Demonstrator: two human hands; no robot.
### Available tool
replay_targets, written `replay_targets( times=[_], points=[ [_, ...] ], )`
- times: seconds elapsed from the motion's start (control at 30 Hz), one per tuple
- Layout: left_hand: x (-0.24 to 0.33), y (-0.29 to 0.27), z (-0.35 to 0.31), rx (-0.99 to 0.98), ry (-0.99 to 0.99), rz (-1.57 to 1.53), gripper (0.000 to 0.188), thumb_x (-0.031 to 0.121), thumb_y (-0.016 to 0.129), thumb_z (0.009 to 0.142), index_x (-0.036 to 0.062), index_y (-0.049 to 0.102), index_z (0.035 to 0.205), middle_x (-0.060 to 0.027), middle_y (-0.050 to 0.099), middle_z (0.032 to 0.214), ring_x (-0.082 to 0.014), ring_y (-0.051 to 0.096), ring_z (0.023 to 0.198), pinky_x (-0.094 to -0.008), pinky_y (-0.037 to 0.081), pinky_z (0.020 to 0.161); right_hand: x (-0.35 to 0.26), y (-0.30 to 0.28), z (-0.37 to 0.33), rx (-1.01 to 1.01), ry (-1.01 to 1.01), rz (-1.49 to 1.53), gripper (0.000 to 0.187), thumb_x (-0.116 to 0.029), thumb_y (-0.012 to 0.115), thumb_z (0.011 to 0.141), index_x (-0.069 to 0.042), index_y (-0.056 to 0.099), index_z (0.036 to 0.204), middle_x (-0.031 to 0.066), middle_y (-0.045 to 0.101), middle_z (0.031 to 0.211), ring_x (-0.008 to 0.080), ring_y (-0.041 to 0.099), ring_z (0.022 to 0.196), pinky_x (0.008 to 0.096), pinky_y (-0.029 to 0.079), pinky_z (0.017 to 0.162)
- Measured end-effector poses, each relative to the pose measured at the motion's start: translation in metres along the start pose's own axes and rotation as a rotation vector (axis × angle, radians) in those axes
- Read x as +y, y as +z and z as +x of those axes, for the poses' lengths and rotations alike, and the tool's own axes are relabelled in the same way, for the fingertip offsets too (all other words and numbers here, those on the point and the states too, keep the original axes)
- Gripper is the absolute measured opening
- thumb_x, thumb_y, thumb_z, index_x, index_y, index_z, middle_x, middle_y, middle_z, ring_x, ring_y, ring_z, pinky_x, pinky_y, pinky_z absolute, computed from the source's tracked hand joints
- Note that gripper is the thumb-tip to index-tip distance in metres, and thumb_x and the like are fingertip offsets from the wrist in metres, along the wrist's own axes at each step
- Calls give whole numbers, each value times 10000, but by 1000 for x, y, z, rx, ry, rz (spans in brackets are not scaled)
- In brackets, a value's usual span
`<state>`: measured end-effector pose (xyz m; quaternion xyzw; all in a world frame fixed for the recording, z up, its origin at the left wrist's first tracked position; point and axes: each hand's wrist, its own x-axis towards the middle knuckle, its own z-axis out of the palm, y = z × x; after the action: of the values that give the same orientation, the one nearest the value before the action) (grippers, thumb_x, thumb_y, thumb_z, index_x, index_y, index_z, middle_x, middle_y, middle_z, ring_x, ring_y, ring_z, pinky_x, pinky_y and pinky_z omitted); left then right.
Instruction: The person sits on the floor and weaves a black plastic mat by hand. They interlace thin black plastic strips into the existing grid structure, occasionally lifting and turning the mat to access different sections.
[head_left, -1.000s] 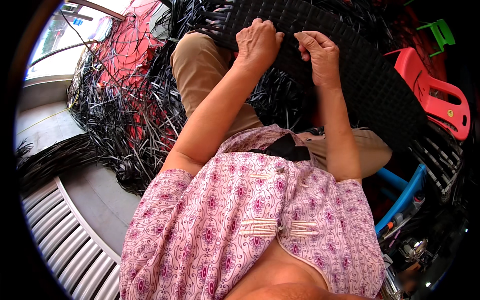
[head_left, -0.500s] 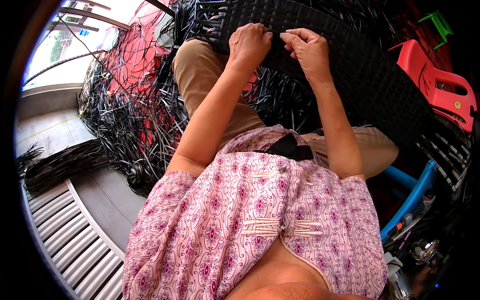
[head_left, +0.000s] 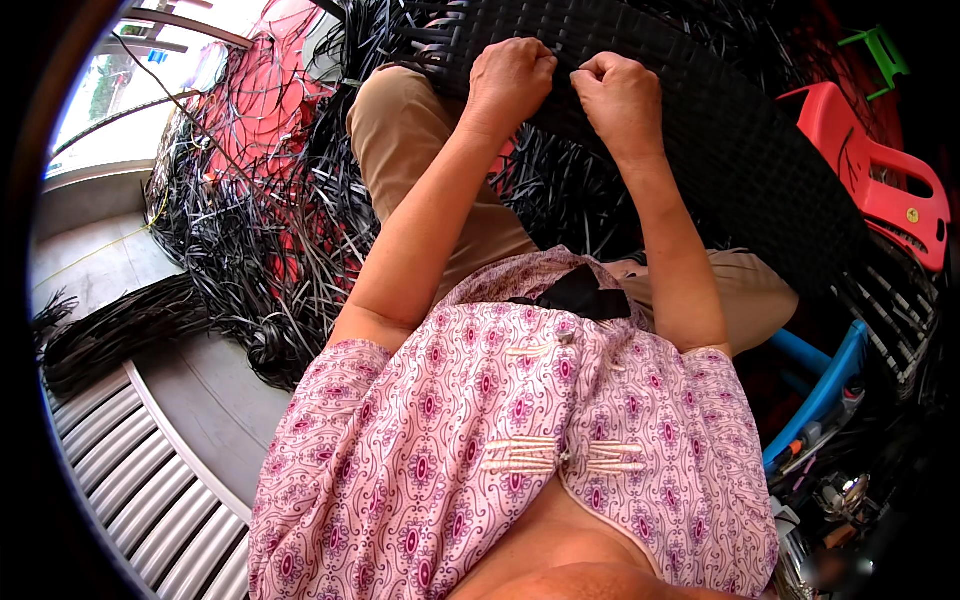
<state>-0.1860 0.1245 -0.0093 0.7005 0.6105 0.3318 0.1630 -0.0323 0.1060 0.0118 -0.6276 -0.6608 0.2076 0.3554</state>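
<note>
A dark panel of woven black strips (head_left: pixel 735 165) lies across my lap and slants down to the right. Over its far left part, my left hand (head_left: pixel 508 84) is closed with the fingers curled under. My right hand (head_left: pixel 622 106) is just to the right of it, thumb and fingers pinched together at the panel's surface. A narrow gap separates the two hands. Whatever either one grips cannot be made out against the black weave. Loose strip ends (head_left: pixel 425 40) stick out at the panel's left end.
A heap of loose black strips (head_left: pixel 270 220) covers the red floor on the left. A bundle of strips (head_left: pixel 125 335) lies by a grey slatted seat (head_left: pixel 150 470). To the right are a red plastic chair (head_left: pixel 850 150), a green stool (head_left: pixel 885 60), a blue frame (head_left: pixel 825 400) and small tools.
My right hand has curled its fingers in tighter and shifted slightly. My left hand has moved a little up and to the right. The panel stays in place.
</note>
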Motion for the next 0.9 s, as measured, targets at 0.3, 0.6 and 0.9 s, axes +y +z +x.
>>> replay_targets(
  times=[0.3, 0.6, 0.9],
  points=[
    [-2, 8, -6, 59, -28, -17, 258, 230, 588, 895, 29, 738, 952, -176, 716, 980, -362, 674, 963, -442, 523, 873, -11, 9, 4, -13, -61, -231, 180, -199, 646, 794, -25, 686, 771, 214, 691, 769, 420, 690, 778, 481, 570, 745],
    [-2, 9, -5, 77, -27, -15, 251, 234, 594, 887, 38, 743, 938, -165, 719, 976, -356, 677, 962, -443, 524, 867, -7, 13, 9, 11, -81, -276, 167, -183, 630, 823, -35, 696, 783, 218, 698, 799, 420, 692, 806, 498, 563, 748],
    [-7, 0, -3, -6, -72, -54, 302, 242, 614, 838, 25, 745, 1003, -181, 727, 981, -348, 686, 981, -409, 523, 908, -9, 13, 10, -20, -63, -283, 184, -216, 671, 834, -38, 715, 817, 206, 704, 800, 416, 695, 819, 486, 565, 760]
  ],
)
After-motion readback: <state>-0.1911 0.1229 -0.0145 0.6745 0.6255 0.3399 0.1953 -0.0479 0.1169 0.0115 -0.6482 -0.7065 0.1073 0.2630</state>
